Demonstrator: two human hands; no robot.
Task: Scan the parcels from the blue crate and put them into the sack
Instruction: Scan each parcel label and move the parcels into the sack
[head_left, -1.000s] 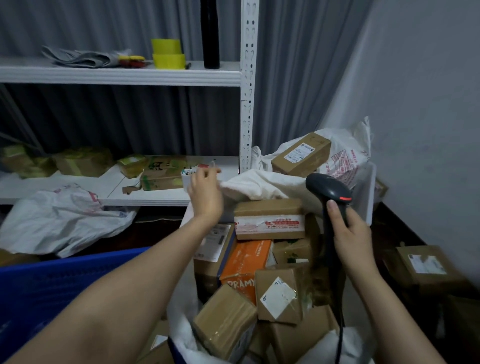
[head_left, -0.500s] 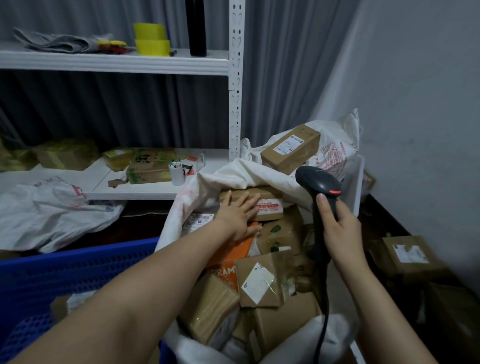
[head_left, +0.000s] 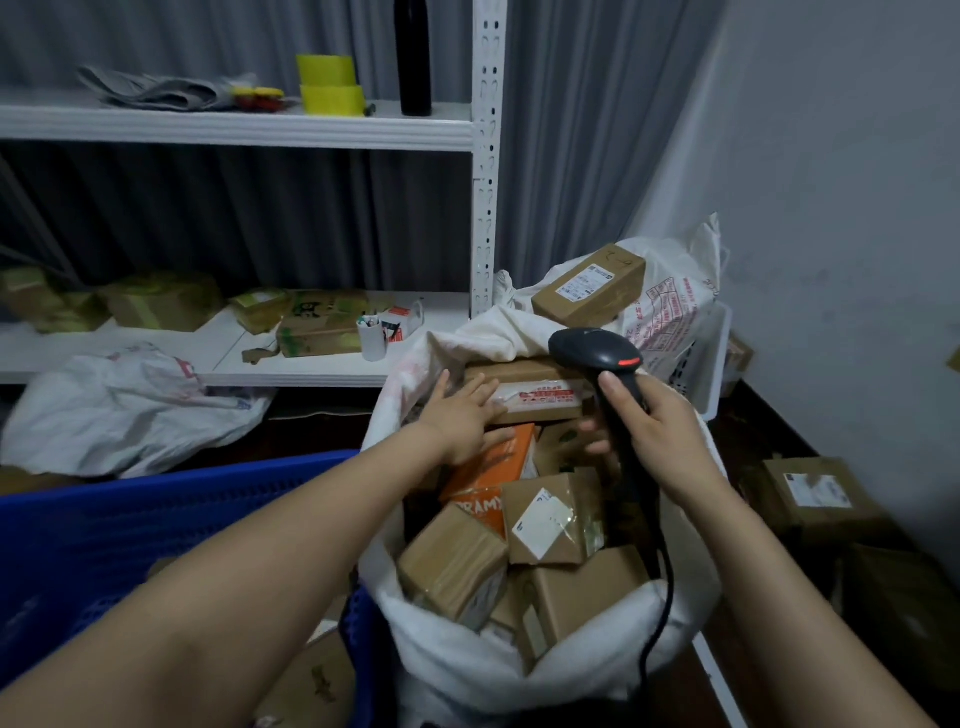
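Reading from the left edge: the blue crate (head_left: 156, 519) fills the lower left of the frame. Its near corner sits against the white sack (head_left: 467, 670) at bottom centre. What lies inside the crate is too dark to make out. Behind it, at mid left, a crumpled white plastic bag (head_left: 119, 410) lies on the floor.

A white shelf unit (head_left: 234, 124) spans the upper left. Its upper board carries yellow tape rolls (head_left: 330, 85) and a black bottle (head_left: 413, 57). Its lower board carries brown boxes with green tape (head_left: 322, 327) and a small white cup (head_left: 373, 340).

Centre: the left arm reaches from the lower left, over the crate rim, into the mouth of the sack. The left hand (head_left: 462, 415) lies flat with its fingers straight and spread, grasping nothing. Its fingertips touch a taped parcel (head_left: 540, 397), brown with a red-and-white strip, at the far side of the sack. Its palm sits over an orange box (head_left: 498, 467). The sack stands open and is packed to the rim with brown parcels (head_left: 452, 566). One of them, near the middle, shows a white label (head_left: 545, 514).

Right of centre: the right hand (head_left: 665, 441) is clenched around the handle of the black scanner (head_left: 597, 353). The scanner head, marked with a red strip, sits just above the taped parcel. Its cable drops over the near rim of the sack.

Behind, at upper right of centre, a second sack (head_left: 670, 306) printed in red carries a labelled box (head_left: 589, 286) on top. Far right: another labelled carton (head_left: 815, 493) rests on the dark floor by the grey wall.
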